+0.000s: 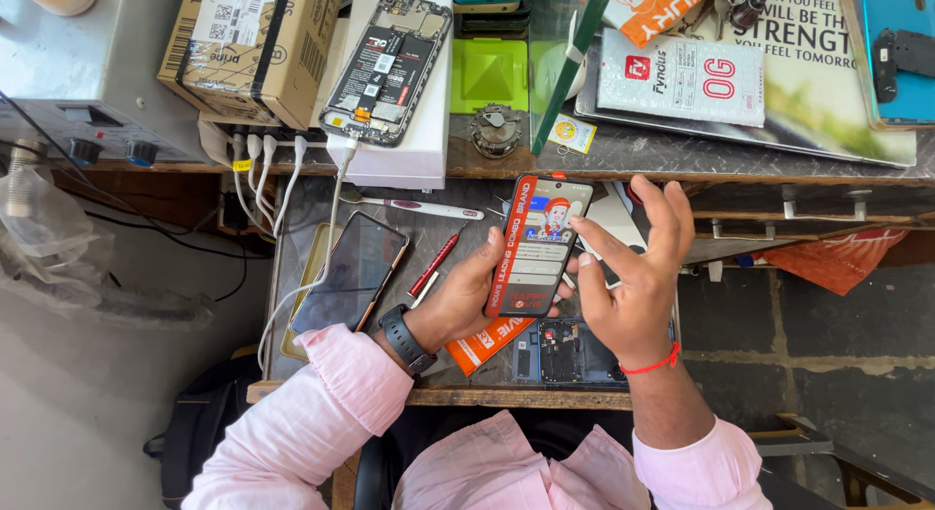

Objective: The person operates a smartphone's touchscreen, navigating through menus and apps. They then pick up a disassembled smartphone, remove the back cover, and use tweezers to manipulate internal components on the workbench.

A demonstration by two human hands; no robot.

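My left hand [466, 294] holds a smartphone [539, 243] upright over the small work shelf, its front covered by a printed red and blue protective film. My right hand [633, 276] is at the phone's right edge with fingers spread, the index finger touching the film near the top. An orange packet [487, 342] lies under my left hand. Below the held phone an opened phone with its insides showing [565, 352] lies on the shelf. A black watch [402, 337] is on my left wrist and a red thread [651, 363] on my right.
A dark phone [351, 272] on a charging cable lies at the shelf's left, beside a red pen [434, 263] and a white tool [429, 210]. On the upper counter sit a back-less phone on a white box [388, 70], a cardboard box [255, 44], a green stand [489, 74] and printed packets [682, 76].
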